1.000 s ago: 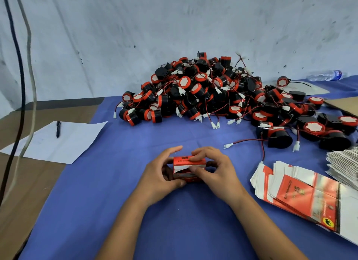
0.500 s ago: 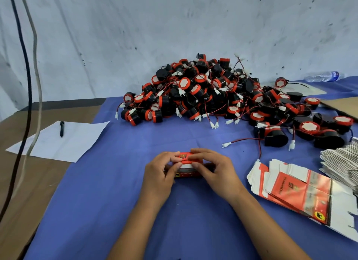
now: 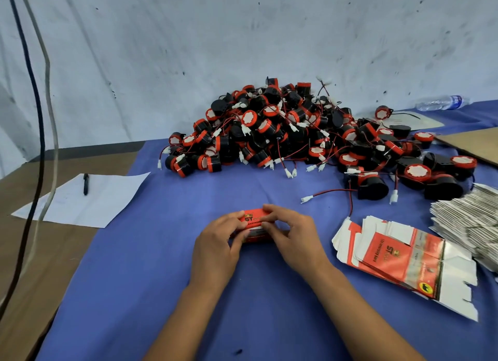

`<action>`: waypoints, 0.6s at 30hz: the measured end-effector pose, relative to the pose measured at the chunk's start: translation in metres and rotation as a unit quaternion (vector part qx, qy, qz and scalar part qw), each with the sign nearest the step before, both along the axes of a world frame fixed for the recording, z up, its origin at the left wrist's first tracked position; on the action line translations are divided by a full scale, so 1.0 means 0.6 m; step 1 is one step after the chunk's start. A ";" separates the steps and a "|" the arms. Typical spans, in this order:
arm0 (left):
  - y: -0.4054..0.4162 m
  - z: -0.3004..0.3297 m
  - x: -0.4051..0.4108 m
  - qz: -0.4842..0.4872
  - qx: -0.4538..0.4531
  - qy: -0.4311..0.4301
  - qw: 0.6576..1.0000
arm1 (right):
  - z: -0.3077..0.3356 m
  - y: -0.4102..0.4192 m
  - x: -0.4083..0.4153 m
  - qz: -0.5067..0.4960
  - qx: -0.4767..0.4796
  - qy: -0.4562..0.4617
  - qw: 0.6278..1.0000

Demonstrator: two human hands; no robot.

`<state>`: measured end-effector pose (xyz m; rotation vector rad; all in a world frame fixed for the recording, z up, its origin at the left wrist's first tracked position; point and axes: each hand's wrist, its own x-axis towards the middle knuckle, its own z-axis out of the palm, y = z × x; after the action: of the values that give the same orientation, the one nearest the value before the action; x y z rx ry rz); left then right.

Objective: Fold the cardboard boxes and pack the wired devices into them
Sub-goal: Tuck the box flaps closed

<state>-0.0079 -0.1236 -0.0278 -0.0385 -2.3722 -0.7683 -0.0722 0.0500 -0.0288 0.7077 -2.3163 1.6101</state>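
The left hand [image 3: 215, 242] curls around the left end of a small red box [image 3: 253, 226], its thumb on the near face and its fingertips on the top edge. The right hand [image 3: 293, 236] grips the same box from the right, with the index finger lying along the top flap and the other fingers bent against the front. The box sits between the two hands, resting on the blue cloth [image 3: 167, 280], with its printed top turned up toward the camera; whether the flap is fully closed is hidden by the fingers.

Bare blue cloth spreads near the forearms and to the left of the hands, as far as the cloth's left edge, where brown table [image 3: 24, 266] shows. To the right, near the right wrist, lies a fanned stack of flat boxes [image 3: 398, 255], red and white, and beyond it at the frame edge a second stack of pale flat sheets [image 3: 474, 226].

Farther left, a sheet of paper [image 3: 89, 201] lies across the cloth's edge with a pen [image 3: 85, 184] on it. A strip of bare cloth separates the hands from the pile of black and red devices [image 3: 283, 129], whose wires and white plugs trail toward the hands. A water bottle [image 3: 442, 102] lies against the wall [image 3: 242, 37] at the far right.
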 end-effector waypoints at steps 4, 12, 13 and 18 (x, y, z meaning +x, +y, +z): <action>0.006 0.001 0.002 0.018 -0.081 0.024 0.996 | -0.004 0.007 0.022 -0.031 0.139 0.086 0.986; 0.000 0.003 -0.015 -0.011 0.041 -0.080 0.996 | 0.025 -0.001 0.044 -0.057 0.388 0.102 0.914; 0.000 0.012 -0.018 -0.016 0.079 -0.101 0.992 | 0.035 -0.006 0.045 -0.054 0.401 0.101 0.909; 0.010 0.049 -0.008 0.024 0.126 -0.108 0.986 | 0.051 -0.005 0.064 -0.058 0.449 0.136 0.881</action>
<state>-0.0127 -0.1176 0.0015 0.2185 -2.4470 -1.0906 -0.0337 0.0471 0.0021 0.8523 -2.7327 0.2602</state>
